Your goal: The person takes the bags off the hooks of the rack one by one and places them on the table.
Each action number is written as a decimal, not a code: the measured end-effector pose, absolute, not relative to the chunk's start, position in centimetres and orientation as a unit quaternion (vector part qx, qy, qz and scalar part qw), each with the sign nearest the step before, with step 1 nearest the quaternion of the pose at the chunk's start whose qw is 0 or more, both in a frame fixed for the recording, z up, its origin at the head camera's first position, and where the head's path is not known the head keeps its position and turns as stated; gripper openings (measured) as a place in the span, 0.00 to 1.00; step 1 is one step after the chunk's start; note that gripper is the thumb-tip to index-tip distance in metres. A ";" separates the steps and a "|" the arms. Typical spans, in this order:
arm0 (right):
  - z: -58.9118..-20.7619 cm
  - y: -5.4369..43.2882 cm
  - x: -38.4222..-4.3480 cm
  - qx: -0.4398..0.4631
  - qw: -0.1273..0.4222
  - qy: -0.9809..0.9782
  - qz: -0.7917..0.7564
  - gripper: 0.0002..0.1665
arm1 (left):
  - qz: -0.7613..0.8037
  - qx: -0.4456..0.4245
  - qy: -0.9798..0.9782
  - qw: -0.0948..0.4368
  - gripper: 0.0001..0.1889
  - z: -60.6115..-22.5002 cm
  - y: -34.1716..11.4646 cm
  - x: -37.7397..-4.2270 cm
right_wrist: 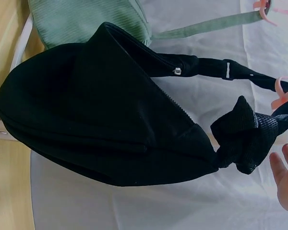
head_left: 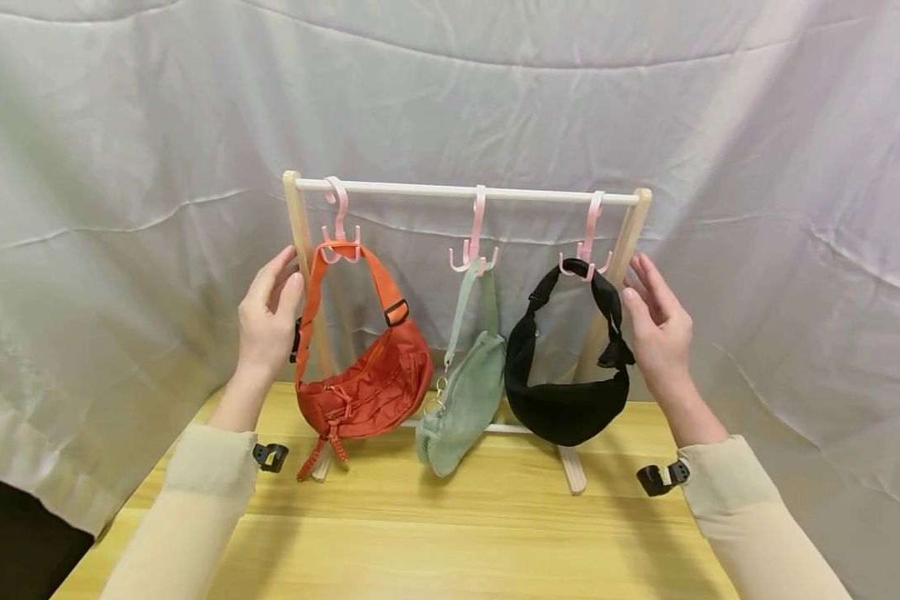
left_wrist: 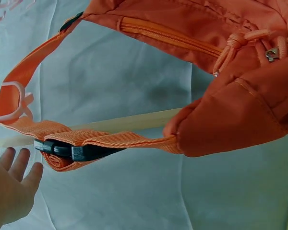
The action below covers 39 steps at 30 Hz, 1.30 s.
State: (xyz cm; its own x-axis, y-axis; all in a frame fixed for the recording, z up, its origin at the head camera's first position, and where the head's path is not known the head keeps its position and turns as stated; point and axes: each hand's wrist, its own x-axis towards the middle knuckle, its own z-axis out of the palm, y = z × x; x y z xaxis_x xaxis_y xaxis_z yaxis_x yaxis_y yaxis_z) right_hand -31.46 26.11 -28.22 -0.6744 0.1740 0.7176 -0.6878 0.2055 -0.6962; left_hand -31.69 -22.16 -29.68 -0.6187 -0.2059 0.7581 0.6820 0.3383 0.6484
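Three bags hang from pink hooks on a rack with wooden posts and a white bar (head_left: 412, 189). At the left is an orange-red crossbody bag (head_left: 378, 387), its strap looped over the left hook (head_left: 341, 218). A pale green bag (head_left: 467, 408) hangs edge-on in the middle. The black bag (head_left: 570, 414) at the right has a knotted strap (right_wrist: 245, 136). My left hand (head_left: 267, 325), fingers extended, is beside the left post (head_left: 297, 217), close to the orange strap. Mirroring it, my right hand (head_left: 662, 333) is at the right post (head_left: 633, 225), near the black strap, its fingers relaxed.
The rack stands on a light wooden table (head_left: 420, 542), its feet (head_left: 572, 471) pointing forward. Behind and around it hangs a pale grey curtain (head_left: 450, 100). A lower white crossbar (head_left: 510, 428) runs behind the bags.
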 end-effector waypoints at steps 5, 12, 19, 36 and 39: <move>-28.5 25.8 -30.6 0.204 0.388 -0.705 0.558 0.30 | -0.502 -0.188 -0.719 0.443 0.26 -30.1 -22.1 -31.4; -28.3 24.6 -29.4 0.230 0.411 -0.703 0.533 0.31 | -0.447 -0.218 -0.713 0.494 0.30 -30.3 -22.1 -31.3; -28.4 23.0 -28.7 0.260 0.416 -0.694 0.526 0.32 | -0.411 -0.239 -0.710 0.520 0.37 -30.1 -22.1 -31.1; -27.8 17.8 -28.4 0.360 0.426 -0.670 0.490 0.33 | -0.309 -0.255 -0.735 0.547 0.39 -27.6 -21.9 -30.8; -27.8 16.8 -28.6 0.372 0.423 -0.669 0.485 0.32 | -0.296 -0.258 -0.736 0.551 0.40 -27.1 -21.9 -31.0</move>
State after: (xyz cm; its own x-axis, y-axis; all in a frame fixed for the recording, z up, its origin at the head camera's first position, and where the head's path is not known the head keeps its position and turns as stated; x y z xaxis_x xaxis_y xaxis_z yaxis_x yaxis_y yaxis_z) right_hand -28.62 16.77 -27.82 -0.3646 -0.0879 0.9270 -0.9084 0.2522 -0.3334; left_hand -30.95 -21.91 -27.06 -0.2595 0.0542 0.9642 0.7058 0.6921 0.1511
